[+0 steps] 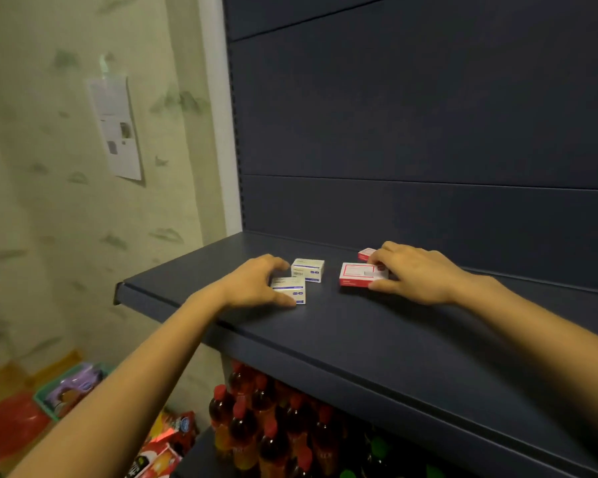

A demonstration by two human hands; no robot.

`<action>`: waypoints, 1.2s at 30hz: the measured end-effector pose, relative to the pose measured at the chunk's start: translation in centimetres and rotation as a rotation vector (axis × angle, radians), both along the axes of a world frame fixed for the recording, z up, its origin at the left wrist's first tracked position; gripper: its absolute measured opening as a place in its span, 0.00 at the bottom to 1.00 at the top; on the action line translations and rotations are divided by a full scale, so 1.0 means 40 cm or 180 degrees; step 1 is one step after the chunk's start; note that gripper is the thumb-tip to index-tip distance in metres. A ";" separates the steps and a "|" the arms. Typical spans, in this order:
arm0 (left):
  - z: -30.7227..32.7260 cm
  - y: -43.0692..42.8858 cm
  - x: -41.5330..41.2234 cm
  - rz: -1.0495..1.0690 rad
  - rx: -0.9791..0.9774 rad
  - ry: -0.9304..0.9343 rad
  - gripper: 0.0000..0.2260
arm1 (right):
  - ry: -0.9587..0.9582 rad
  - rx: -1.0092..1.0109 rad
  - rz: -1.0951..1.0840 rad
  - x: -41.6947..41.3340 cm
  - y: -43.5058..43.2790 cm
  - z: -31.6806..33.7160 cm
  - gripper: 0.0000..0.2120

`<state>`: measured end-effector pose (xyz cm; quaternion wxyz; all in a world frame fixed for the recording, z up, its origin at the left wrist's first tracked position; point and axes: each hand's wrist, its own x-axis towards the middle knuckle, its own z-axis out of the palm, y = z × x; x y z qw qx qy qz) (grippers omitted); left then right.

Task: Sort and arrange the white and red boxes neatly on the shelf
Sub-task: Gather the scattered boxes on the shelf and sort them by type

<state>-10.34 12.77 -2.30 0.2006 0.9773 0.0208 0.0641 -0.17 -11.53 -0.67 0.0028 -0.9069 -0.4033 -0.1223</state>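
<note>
On the dark blue shelf [377, 339] lie two white boxes and two red ones. My left hand [256, 282] grips the nearer white box [292, 289] between thumb and curled fingers. The second white box [308, 269] sits just behind it, touching or nearly touching. My right hand [415, 276] holds the larger red and white box [358, 274] at its right end, thumb at the front edge and fingers on top. A smaller red box [366, 253] peeks out behind those fingers, mostly hidden.
The shelf's blue back panel [428, 132] rises behind the boxes. Below the shelf stand several red-capped bottles [256, 419]. On the floor at left are a green basket [73, 388], a red bag [11, 426] and snack packs [163, 450]. A papered wall stands left.
</note>
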 end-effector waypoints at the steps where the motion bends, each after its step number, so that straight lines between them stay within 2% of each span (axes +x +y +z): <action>1: -0.003 0.006 0.015 -0.0076 -0.0049 0.0108 0.28 | -0.0028 0.0032 -0.0069 -0.004 -0.016 0.001 0.23; 3: -0.008 0.012 0.041 -0.0233 -0.0057 0.0188 0.23 | -0.0060 0.0053 -0.0218 -0.016 -0.045 -0.001 0.23; 6: 0.007 0.001 0.077 -0.0459 -0.0160 -0.0014 0.19 | -0.0060 0.0141 -0.0487 -0.039 -0.090 0.001 0.22; 10: 0.048 -0.062 0.116 -0.0878 -0.0373 -0.0310 0.18 | -0.0027 0.0383 -0.0918 -0.084 -0.155 0.014 0.21; 16: 0.058 -0.205 0.137 -0.1653 -0.0336 -0.0566 0.17 | -0.0062 0.0664 -0.1652 -0.201 -0.290 -0.011 0.20; 27: 0.042 -0.582 0.048 -0.3048 -0.0549 -0.0611 0.16 | -0.0114 0.0777 -0.2975 -0.541 -0.586 -0.057 0.20; 36: 0.034 -0.968 -0.095 -0.3473 -0.0756 -0.0774 0.17 | -0.0114 0.0572 -0.3448 -0.778 -0.893 -0.046 0.20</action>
